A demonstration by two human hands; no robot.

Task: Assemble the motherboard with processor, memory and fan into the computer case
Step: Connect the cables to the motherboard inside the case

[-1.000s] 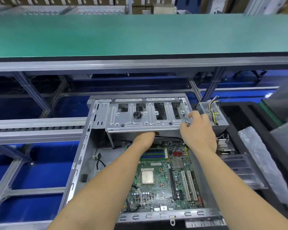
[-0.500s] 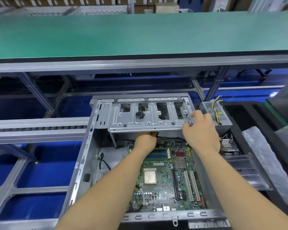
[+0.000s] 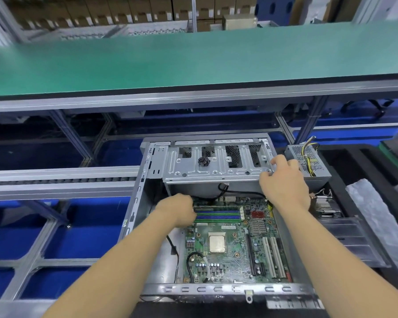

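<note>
Both bare forearms reach forward — hands apart, right farther out than left.

The left hand (image 3: 177, 211) lies knuckles-up with its fingers curled under and hidden; whether it holds anything cannot be told. The right hand (image 3: 284, 180) sits higher — fingers bent, fingertips (image 3: 275, 160) pressed down ahead of the wrist.

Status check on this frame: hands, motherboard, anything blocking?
Left hand at memory slots' left end, grip unclear. Right hand holds drive cage corner. Motherboard in case, processor bare, no fan. Black cable crosses board's far edge.
</note>
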